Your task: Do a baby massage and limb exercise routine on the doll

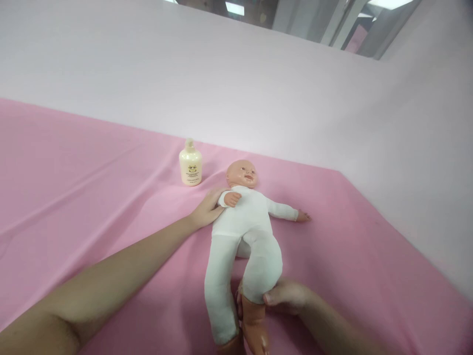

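Observation:
A baby doll (242,212) in a white cloth suit lies on its back, its head away from me and its feet toward me. My left hand (209,209) is closed around the doll's arm at the left side of its chest, with some fingers hidden behind that arm. Lower down, my right hand (288,296) grips the doll's right-side leg just above the bare foot, the thumb in front and the other fingers mostly behind the leg. That leg is bent at the knee, while the other leg lies straighter beside it.
A cream-coloured pump bottle (191,165) with a dark printed label stands upright to the left of the doll's head. A pink cloth (111,197) with a few creases covers the surface. Behind it rises a white wall (185,74) with a window-like opening at the top.

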`<state>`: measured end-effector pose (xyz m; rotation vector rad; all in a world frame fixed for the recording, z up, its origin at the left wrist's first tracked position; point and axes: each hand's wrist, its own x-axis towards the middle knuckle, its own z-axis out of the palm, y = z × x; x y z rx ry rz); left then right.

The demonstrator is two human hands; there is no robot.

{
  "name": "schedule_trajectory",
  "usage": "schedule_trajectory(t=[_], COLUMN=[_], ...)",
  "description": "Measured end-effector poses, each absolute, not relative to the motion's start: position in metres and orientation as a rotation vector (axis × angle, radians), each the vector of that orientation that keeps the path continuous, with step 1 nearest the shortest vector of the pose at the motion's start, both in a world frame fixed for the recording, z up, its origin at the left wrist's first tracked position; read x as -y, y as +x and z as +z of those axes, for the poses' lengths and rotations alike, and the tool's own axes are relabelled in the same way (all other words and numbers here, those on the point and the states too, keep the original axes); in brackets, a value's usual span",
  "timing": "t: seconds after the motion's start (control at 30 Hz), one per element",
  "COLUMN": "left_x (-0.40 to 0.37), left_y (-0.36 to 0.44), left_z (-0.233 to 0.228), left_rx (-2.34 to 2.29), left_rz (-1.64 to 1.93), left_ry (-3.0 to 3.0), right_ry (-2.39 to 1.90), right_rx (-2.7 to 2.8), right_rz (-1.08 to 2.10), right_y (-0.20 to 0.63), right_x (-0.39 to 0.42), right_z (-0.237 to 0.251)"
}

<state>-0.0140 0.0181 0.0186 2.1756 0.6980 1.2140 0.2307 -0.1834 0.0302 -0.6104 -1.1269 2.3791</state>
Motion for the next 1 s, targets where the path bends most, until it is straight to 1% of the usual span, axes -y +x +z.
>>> schedule_trajectory(t=[1.0], left_x=[-0.0211], left_y=[-0.0150], left_z=[0.0123], left_rx=[-0.725], left_rz=[1.219], left_ry=[2.172], right_ry=[-0.612], right_rx=[1.138], right_rz=[2.372], right_y=[0.2321], right_x=[0.1836], right_z=[0.0208])
